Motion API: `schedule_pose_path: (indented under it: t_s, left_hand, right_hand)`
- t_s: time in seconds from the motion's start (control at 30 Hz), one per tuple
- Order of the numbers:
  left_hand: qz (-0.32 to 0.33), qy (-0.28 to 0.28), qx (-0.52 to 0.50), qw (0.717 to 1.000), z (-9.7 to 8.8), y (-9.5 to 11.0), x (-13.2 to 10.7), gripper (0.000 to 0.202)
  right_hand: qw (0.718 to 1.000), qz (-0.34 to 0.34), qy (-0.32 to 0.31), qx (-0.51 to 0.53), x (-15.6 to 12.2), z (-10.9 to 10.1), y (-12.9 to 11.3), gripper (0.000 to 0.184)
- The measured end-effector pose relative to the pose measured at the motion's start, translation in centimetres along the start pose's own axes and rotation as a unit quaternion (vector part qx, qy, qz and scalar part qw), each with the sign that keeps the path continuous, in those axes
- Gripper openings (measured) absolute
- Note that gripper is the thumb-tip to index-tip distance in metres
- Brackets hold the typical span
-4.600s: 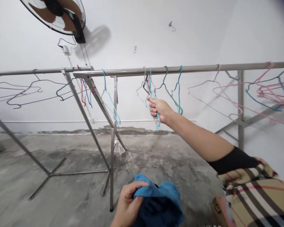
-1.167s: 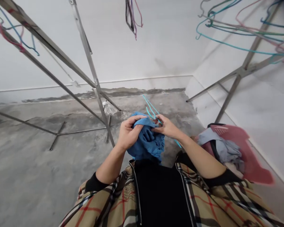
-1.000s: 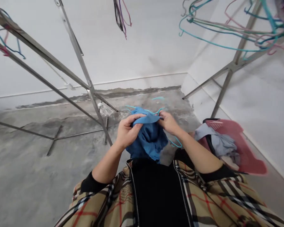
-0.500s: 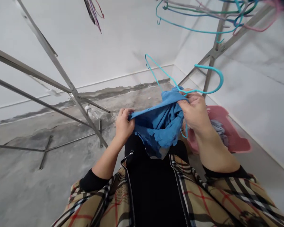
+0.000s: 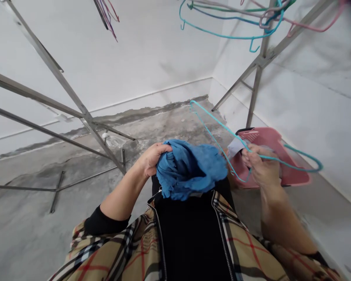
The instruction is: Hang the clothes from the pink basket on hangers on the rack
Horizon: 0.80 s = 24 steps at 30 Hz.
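My left hand (image 5: 157, 158) grips the edge of a bunched blue garment (image 5: 190, 168) in front of my lap. The garment hangs in loose folds, so its exact kind does not show. Off to the right, my right hand (image 5: 261, 164) is closed round a turquoise clothes hanger (image 5: 220, 124) near its neck. The hanger's hook points right and its long body stretches left toward the garment, with a gap between hanger and cloth. Behind the right hand and the hanger stands a pink basket (image 5: 295, 175). Something pale and whitish (image 5: 235, 150) shows at its left side.
Several coloured hangers (image 5: 222, 37) hang at the upper right by a metal rack leg (image 5: 253, 97). More thin hangers (image 5: 107, 17) hang at the upper left. A metal rack frame (image 5: 87, 117) stands on the left, above a concrete floor (image 5: 26, 226). White walls meet in the corner ahead.
My right hand has let go of the blue garment and moved right and down with the hanger. The hanger has come away from the garment, which now hangs bunched from my left hand.
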State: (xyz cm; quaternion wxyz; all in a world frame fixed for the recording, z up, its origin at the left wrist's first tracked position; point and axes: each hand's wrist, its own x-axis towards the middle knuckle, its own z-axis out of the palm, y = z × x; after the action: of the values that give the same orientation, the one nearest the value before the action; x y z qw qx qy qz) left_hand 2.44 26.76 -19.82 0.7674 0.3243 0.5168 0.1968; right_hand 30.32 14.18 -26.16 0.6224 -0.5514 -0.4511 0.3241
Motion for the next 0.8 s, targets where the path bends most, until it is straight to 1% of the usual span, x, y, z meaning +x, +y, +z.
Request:
schedule_pose_path:
  t_s: [0.1,0.17,0.2,0.27,0.33,0.4,0.43,0.5,0.57,0.6,0.63,0.67,0.7,0.73,0.77,0.8]
  left_hand:
    - [0.029,0.048,0.012,0.998,0.4,0.0,0.8,0.008]
    - [0.034,0.067,0.010,0.997,0.6,-0.1,1.4,0.008]
    - [0.030,0.070,0.003,0.997,0.7,-0.1,1.7,0.009]
    - [0.024,0.068,-0.014,0.997,1.0,0.0,2.0,0.010]
    - [0.038,0.054,-0.023,0.998,1.3,0.0,2.2,0.012]
    - [0.066,0.027,-0.007,0.997,1.7,0.1,2.1,0.016]
    - [0.079,0.012,0.012,0.997,2.0,0.1,2.0,0.018]
    - [0.100,-0.017,0.064,0.993,2.5,0.0,1.8,0.020]
    - [0.125,-0.042,0.136,0.982,3.2,-0.3,1.5,0.019]
    - [0.145,-0.058,0.191,0.969,3.5,-0.5,1.4,0.019]
    - [0.169,-0.076,0.263,0.947,4.0,-0.8,1.3,0.018]
    - [0.195,-0.095,0.350,0.911,4.4,-1.1,1.1,0.016]
    - [0.220,-0.113,0.442,0.862,4.9,-1.4,1.0,0.014]
    - [0.243,-0.121,0.527,0.806,5.3,-1.6,0.8,0.011]
    - [0.263,-0.118,0.595,0.750,5.8,-1.8,0.6,0.010]
    - [0.284,-0.106,0.643,0.703,6.1,-1.8,0.4,0.009]
  right_hand:
    - [0.999,0.028,0.022,0.040,-2.2,-1.9,0.2,0.048]
    - [0.998,0.039,0.013,0.037,-3.3,-3.2,-0.1,0.051]
    - [0.999,0.044,0.005,0.024,-3.7,-3.8,-0.4,0.051]
    - [0.997,0.053,-0.028,-0.043,-4.3,-4.7,-0.9,0.050]
    - [0.985,0.063,-0.093,-0.133,-4.4,-4.9,-1.4,0.048]
    - [0.964,0.064,-0.159,-0.201,-4.1,-4.4,-1.7,0.048]
    - [0.955,0.061,-0.181,-0.225,-3.9,-3.8,-1.8,0.049]
    - [0.944,0.053,-0.194,-0.261,-3.4,-2.2,-1.5,0.048]
    - [0.941,0.046,-0.197,-0.273,-3.0,-0.2,-0.8,0.048]
    - [0.943,0.045,-0.199,-0.263,-2.8,0.9,-0.2,0.047]
    - [0.948,0.045,-0.199,-0.245,-2.6,2.0,0.4,0.048]
    - [0.954,0.045,-0.195,-0.222,-2.4,3.0,1.0,0.048]
    - [0.962,0.044,-0.189,-0.194,-2.2,3.9,1.7,0.049]
    - [0.969,0.042,-0.179,-0.164,-2.0,4.8,2.3,0.050]
    - [0.976,0.038,-0.169,-0.136,-1.7,5.4,2.7,0.051]
    - [0.980,0.031,-0.159,-0.112,-1.4,5.8,3.0,0.052]
